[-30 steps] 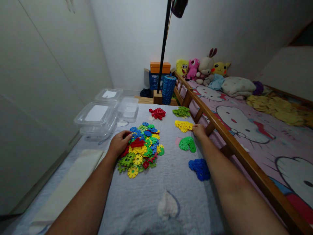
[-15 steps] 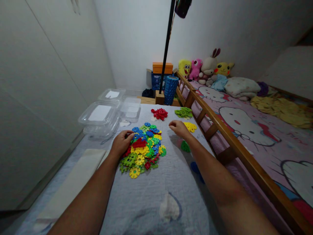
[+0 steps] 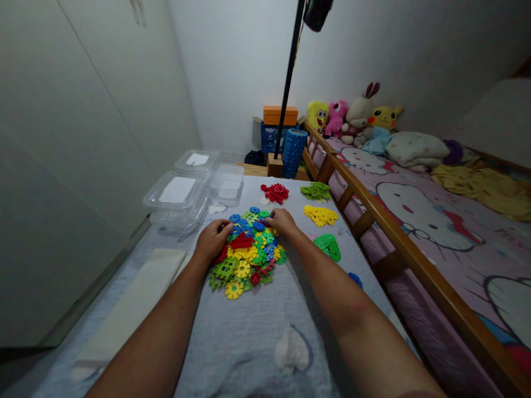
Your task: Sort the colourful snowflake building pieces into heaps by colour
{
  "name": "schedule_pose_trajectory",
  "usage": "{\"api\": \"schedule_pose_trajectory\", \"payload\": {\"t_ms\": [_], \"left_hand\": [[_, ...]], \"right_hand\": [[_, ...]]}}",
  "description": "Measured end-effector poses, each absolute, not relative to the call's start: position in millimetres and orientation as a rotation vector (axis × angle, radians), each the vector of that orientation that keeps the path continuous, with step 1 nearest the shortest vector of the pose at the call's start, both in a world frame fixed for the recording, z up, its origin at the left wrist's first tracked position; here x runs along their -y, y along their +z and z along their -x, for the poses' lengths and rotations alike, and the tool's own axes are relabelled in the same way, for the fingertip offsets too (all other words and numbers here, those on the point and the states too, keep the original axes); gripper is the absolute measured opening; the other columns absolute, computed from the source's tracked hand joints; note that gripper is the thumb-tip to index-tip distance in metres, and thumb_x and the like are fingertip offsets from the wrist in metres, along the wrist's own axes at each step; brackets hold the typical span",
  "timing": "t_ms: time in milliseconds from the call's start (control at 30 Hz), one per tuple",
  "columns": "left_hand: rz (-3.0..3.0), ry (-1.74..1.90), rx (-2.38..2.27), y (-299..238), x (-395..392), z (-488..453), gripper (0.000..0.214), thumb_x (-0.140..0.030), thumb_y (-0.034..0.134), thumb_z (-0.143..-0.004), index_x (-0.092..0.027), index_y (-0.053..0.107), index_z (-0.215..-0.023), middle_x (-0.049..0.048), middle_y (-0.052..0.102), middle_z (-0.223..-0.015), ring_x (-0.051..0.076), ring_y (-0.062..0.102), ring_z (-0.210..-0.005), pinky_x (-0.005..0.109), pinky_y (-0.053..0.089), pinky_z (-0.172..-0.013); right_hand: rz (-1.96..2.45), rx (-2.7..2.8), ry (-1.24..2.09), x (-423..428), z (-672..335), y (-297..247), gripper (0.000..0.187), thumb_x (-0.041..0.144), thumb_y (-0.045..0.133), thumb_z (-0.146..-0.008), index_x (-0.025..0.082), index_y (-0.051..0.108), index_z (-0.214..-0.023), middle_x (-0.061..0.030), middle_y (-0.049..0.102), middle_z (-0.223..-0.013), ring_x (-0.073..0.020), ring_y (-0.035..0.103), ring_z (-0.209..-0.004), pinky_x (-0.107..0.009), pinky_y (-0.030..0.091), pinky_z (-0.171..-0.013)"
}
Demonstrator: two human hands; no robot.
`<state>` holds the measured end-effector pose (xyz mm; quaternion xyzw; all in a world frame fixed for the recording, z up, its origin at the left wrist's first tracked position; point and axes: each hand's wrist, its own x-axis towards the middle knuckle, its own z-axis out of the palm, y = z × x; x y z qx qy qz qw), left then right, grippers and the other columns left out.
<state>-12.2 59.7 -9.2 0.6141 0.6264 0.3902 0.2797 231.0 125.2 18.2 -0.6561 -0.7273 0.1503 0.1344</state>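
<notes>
A mixed pile of colourful plastic snowflake pieces [image 3: 248, 254] lies on a grey quilted mat [image 3: 257, 342]. My left hand [image 3: 212, 241] rests on the pile's left edge, fingers curled onto the pieces. My right hand [image 3: 282, 221] touches the pile's far right edge, fingers bent down on a piece I cannot make out. Sorted heaps lie to the right: red pieces [image 3: 274, 192], light green pieces [image 3: 316, 191], yellow pieces [image 3: 320, 215], dark green pieces [image 3: 328, 245]. A blue heap [image 3: 355, 279] is mostly hidden behind my right forearm.
Clear plastic lidded boxes [image 3: 178, 199] stand at the mat's far left. A wooden bed rail [image 3: 385, 224] runs along the right, with a cartoon-cat sheet and plush toys [image 3: 352, 116] beyond. A black pole [image 3: 289, 83], a blue roller [image 3: 292, 152] and an orange box [image 3: 280, 115] stand at the back.
My right hand has swung left from the yellow heap by the bed rail to the mixed pile's far edge. My left hand has stayed on the pile.
</notes>
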Motion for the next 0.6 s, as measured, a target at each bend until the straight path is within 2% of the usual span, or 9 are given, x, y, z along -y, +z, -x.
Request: {"api": "schedule_pose_trajectory", "payload": {"t_ms": [100,233,400,600], "left_hand": [[-1.66,1.041,-1.675,-9,-59,12,0.048,-0.059,0.053,-0.08,-0.019,0.072,-0.1,0.0064,0.075,-0.097,0.024,0.066,-0.09,0.033,0.05,-0.08],[-1.672,1.049,-1.665,-10,-60,12,0.046,-0.058,0.053,-0.08,-0.02,0.072,-0.097,0.0059,0.074,-0.095,0.023,0.066,-0.088,0.032,0.05,-0.079],[-1.689,1.044,-1.673,-9,-60,12,0.045,-0.057,0.054,-0.079,-0.019,0.072,-0.096,0.0058,0.074,-0.093,0.023,0.066,-0.087,0.032,0.049,-0.08],[-1.66,1.043,-1.679,-4,-56,10,0.05,-0.06,0.053,-0.078,-0.018,0.072,-0.099,0.0058,0.075,-0.094,0.024,0.066,-0.089,0.033,0.05,-0.082]], "right_hand": [[1.91,2.049,0.484,-123,-233,19,0.018,0.032,0.074,-0.079,0.016,0.071,-0.085,-0.0059,0.072,-0.09,-0.0175,0.062,-0.086,-0.025,0.04,-0.072],[1.851,1.866,0.721,-117,-242,20,0.012,0.024,0.074,-0.074,0.017,0.065,-0.075,0.0007,0.066,-0.073,-0.013,0.059,-0.07,-0.023,0.038,-0.063],[1.754,1.644,0.902,-107,-257,19,0.02,0.023,0.075,-0.069,0.018,0.056,-0.063,0.0054,0.056,-0.058,-0.0103,0.051,-0.058,-0.022,0.033,-0.056],[1.637,1.525,1.019,-88,-266,27,0.024,0.026,0.075,-0.066,0.018,0.055,-0.058,0.0049,0.052,-0.052,-0.0093,0.045,-0.052,-0.023,0.031,-0.052]]}}
